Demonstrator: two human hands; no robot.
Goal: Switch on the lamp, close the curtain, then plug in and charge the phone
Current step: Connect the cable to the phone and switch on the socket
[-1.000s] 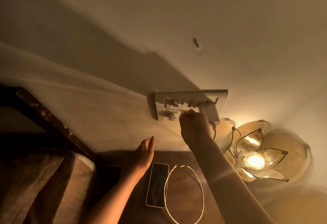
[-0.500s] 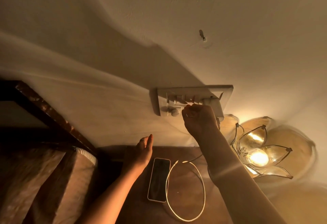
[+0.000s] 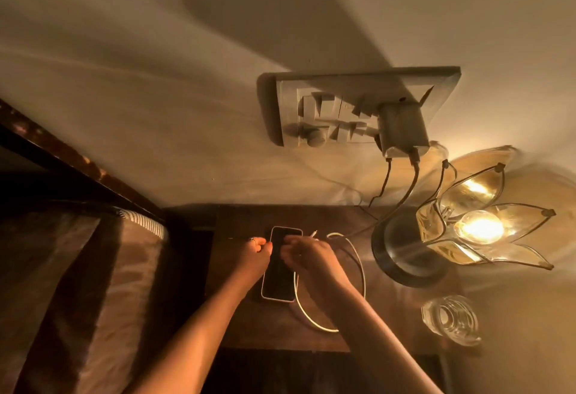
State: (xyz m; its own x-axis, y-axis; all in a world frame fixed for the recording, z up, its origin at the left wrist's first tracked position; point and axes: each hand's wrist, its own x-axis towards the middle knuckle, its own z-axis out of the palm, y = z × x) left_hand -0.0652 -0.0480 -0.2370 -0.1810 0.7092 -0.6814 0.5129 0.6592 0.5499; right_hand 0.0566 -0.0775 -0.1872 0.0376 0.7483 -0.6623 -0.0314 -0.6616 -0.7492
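Observation:
A white-edged phone point(image 3: 278, 272) lies face up with a dark screen on the dark wooden nightstand point(image 3: 237, 325). My left hand point(image 3: 256, 253) curls its fingers against the phone's upper left edge. My right hand point(image 3: 310, 258) hovers with bent fingers over the phone's upper right part. The white charging cable point(image 3: 361, 272) loops to the right, and its free tip point(image 3: 314, 233) pokes out past my right hand. The charger block point(image 3: 402, 132) sits plugged into the wall switchboard point(image 3: 311, 94). The flower-shaped glass lamp point(image 3: 480, 227) glows at the right.
The lamp's round dark base point(image 3: 402, 256) stands close to the cable loop. A clear glass jar point(image 3: 448, 320) sits at the nightstand's right front. A bed with a brown cover point(image 3: 103, 284) and a dark headboard point(image 3: 71, 163) fills the left.
My right hand has dropped from the switchboard to the phone. My left hand has closed in on the phone's left edge. The view has tilted downward and moved closer.

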